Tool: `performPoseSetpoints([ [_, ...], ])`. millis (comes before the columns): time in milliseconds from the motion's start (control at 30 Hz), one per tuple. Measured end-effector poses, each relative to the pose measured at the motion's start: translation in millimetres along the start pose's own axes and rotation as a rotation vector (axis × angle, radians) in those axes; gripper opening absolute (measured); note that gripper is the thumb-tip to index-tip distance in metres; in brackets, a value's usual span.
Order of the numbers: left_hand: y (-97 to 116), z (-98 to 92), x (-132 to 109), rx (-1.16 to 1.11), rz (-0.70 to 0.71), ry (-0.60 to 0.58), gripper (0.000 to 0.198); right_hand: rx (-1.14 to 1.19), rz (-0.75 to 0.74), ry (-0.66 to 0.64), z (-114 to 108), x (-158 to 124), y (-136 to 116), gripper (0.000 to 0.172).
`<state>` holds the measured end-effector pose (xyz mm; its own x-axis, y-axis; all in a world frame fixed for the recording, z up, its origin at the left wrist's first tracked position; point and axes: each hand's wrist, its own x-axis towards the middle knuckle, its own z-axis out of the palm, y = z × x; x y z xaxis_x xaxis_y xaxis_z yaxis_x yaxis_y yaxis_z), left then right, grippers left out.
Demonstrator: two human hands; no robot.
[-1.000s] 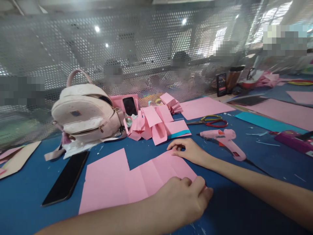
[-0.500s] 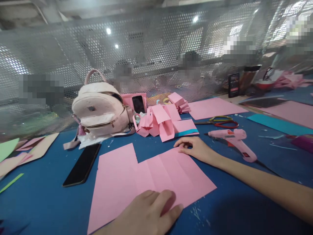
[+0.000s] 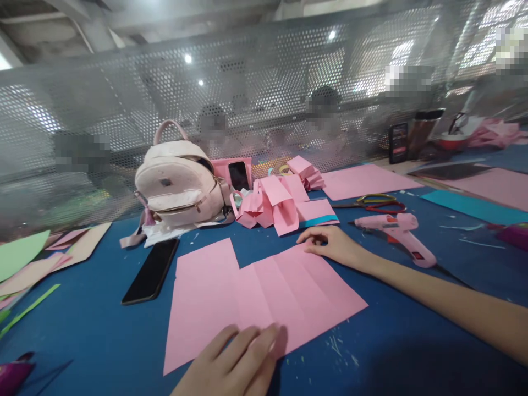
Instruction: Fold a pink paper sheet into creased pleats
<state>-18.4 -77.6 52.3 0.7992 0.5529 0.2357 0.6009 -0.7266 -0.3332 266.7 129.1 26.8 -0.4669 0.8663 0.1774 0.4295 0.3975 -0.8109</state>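
Observation:
A creased pink paper sheet (image 3: 206,302) with a notch cut from its far edge lies on the blue table. My left hand (image 3: 235,360) is at its near edge, fingers stretched out and fingertips over the paper; the thumb is mostly hidden. At the far right edge, the thumb and curled fingers of my right hand (image 3: 336,247) come together on the sheet. Just beyond that hand stand folded pink paper pieces (image 3: 274,201), one with a blue strip. To its right rests a pink glue gun (image 3: 398,228), its cord trailing off.
Left of the sheet lies a black phone (image 3: 152,272), with a pale backpack (image 3: 177,184) behind it. Scissors (image 3: 377,202) lie beyond the glue gun. Paper pieces (image 3: 25,253) occupy the left side, a blue strip (image 3: 474,206) the right. A perforated metal screen (image 3: 268,71) borders the back.
My left hand has drawn slightly back and left, its fingers now closer together. My right hand stays at the far edge of the sheet. The view has shifted a little.

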Motion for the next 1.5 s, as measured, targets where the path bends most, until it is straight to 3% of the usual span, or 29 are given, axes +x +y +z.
performPoseSetpoints([
  [167,8.1,16.1,36.2,-0.093,0.026,-0.075,0.045,0.051,0.033,-0.035,-1.9,-2.8,-12.5,0.033],
  [333,16.4,25.8,57.2,-0.061,0.029,-0.025,0.044,0.155,0.114,-0.171,-5.7,-25.2,-30.8,0.057],
  [533,3.4,29.3,54.0,-0.064,0.047,0.076,0.040,0.232,0.121,-0.262,-6.5,-44.6,-39.8,0.049],
  [733,-28.5,20.3,28.9,0.053,0.019,0.064,0.047,0.167,0.072,-0.167,-5.3,-39.4,-41.7,0.068],
  [833,-39.0,16.7,10.1,0.044,-0.054,0.109,0.048,-0.085,-0.113,-0.157,-4.7,-42.2,-53.8,0.068],
  [900,-42.0,15.2,-1.4,0.019,-0.083,0.154,0.048,-0.273,-0.386,-0.218,-3.0,-45.0,-60.8,0.061],
  [1000,-42.0,15.5,-13.8,-0.006,-0.059,0.112,0.051,-0.556,-0.839,-0.216,3.4,-48.0,-63.8,0.021],
  [1100,-38.2,18.8,-18.6,-0.025,-0.027,0.075,0.049,-0.709,-1.102,-0.168,11.1,-49.6,-61.7,0.022],
  [1333,-34.2,12.2,4.8,-0.135,-0.008,0.034,0.026,-0.745,-1.139,-0.256,14.1,-49.1,-54.8,0.028],
  [1500,-37.7,13.8,32.1,-0.163,0.034,-0.044,0.025,-0.767,-1.110,-0.278,8.4,-46.5,-47.2,0.025],
])
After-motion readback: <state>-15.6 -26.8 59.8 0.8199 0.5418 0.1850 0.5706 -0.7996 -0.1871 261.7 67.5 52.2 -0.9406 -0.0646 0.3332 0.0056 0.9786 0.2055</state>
